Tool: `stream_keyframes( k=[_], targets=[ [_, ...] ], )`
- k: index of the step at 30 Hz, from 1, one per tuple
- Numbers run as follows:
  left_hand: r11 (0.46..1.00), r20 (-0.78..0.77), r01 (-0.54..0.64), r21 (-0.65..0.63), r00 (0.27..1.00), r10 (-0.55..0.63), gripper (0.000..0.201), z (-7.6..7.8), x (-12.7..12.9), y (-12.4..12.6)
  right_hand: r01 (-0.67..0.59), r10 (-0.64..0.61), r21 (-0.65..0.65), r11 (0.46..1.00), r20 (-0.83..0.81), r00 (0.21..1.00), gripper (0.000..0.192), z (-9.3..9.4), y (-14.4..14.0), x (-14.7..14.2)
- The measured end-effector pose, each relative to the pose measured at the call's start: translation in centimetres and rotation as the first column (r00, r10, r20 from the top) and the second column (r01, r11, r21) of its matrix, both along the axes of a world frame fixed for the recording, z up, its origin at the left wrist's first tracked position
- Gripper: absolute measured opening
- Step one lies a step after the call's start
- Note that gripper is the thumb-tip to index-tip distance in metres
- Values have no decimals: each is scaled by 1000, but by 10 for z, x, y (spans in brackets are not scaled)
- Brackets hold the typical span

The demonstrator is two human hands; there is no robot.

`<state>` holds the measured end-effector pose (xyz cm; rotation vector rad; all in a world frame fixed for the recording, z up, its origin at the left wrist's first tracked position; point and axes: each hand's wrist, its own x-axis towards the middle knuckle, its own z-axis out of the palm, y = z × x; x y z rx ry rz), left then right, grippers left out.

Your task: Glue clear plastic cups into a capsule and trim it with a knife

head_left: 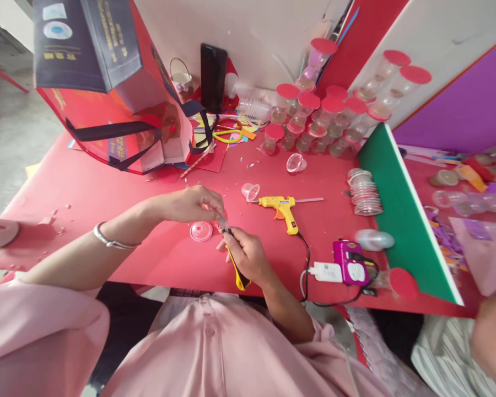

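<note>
My right hand [248, 253] is wrapped round a yellow and black utility knife [237, 270], its handle pointing down toward the table's front edge. At the knife's upper end, my left hand [196, 203] is closed in a pinch, fingertips close to the blade end. What it pinches is too small to make out, perhaps something clear. A clear plastic lid [200, 231] lies just below my left hand. Beyond my hands, a clear plastic cup [250, 191] lies on its side, touching or near the nozzle of a yellow glue gun [281, 209] with a glue stick in its back.
A large red and navy bag [119, 105] stands at the back left. Several red-capped cup hourglasses [308, 118] are grouped at the back right. A stack of lids [364, 192] is beside a green divider [405, 204]. Cords run from a purple power strip [350, 262]. Another person's arm [494, 336] shows at right.
</note>
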<state>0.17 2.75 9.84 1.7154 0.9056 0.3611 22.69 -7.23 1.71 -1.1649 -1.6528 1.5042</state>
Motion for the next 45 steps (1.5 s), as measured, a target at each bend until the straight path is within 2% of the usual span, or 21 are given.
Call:
stream_keyframes(
  k=[3, 5, 12, 20, 28, 36, 40, 45],
  targets=[
    [991, -73, 110, 74, 992, -104, 17, -3, -5, 1, -13, 12, -8, 1000, -13, 1000, 34, -1, 0, 0],
    [986, -99, 136, 98, 987, -127, 19, -5, -8, 2, -17, 17, -17, 1000, -20, 1000, 33, -2, 0, 0],
    [994, -28, 38, 105, 999, -36, 15, -13, -5, -2, -14, 14, -35, 999, -19, 1000, 32, -5, 0, -1],
    [996, -33, -71, 60, 997, 73, 13, -18, -3, -9, -8, 7, -36, 999, -28, 1000, 33, -6, 0, -1],
    [999, -63, -49, -3, 997, 49, 14, -16, -4, -11, 16, -18, -46, 999, -40, 999, 33, -6, 0, -4],
    [990, -83, -142, 12, 986, 143, 26, -34, -1, -16, 14, -15, -57, 998, -27, 1000, 31, -5, 1, -4],
    [989, -90, -126, 79, 987, 133, 24, -37, 2, -15, 6, -7, -41, 999, -13, 1000, 34, -5, 1, -4],
    [993, -61, -40, 108, 997, 46, 31, -27, 2, -13, 23, -24, -41, 999, -19, 1000, 34, -5, 2, -4]
  ],
)
